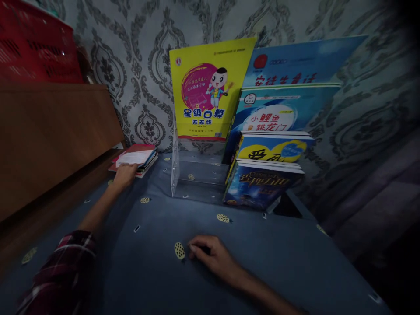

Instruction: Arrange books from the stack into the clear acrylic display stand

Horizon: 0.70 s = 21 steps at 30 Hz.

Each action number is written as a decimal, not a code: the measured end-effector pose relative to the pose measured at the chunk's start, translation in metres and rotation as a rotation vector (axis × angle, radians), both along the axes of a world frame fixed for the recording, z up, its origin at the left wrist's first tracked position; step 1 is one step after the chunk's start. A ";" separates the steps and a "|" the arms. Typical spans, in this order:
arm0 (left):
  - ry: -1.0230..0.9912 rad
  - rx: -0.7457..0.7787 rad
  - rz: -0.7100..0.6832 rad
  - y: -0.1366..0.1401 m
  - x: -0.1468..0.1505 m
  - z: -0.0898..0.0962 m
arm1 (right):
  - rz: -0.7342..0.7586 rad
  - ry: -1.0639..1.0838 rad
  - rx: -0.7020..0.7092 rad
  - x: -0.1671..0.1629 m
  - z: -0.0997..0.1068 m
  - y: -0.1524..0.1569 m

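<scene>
At the back left, my left hand (126, 173) is on the near edge of a small stack of books (144, 168), its fingers closed over the top book (136, 157), which has a pale cover. The thumb side is partly hidden. My right hand (211, 256) rests low over the tablecloth near the middle, fingers curled in with nothing visible in them. Beyond it stands a clear stepped book rack (175, 175). A yellow workbook (210, 87) leans at the left of its back tier. Blue picture books (285, 105) and smaller books (262, 186) fill the right side, in tiers.
A blue tablecloth (147, 245) with pineapple prints covers the table. To the left are a brown wooden cabinet (55, 135) and, on top, a red plastic basket (39, 43). Patterned wallpaper (144, 65) is behind. A curtain-like cloth (370, 175) hangs at the right.
</scene>
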<state>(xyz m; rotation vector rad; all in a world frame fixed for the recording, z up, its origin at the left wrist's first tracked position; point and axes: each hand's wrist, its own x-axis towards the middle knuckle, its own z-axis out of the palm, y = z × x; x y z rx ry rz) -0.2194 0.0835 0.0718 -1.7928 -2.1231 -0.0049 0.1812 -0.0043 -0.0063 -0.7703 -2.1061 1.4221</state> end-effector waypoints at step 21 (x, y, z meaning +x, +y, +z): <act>-0.226 0.227 0.043 -0.047 0.035 -0.040 | 0.006 -0.009 -0.004 -0.002 -0.002 0.001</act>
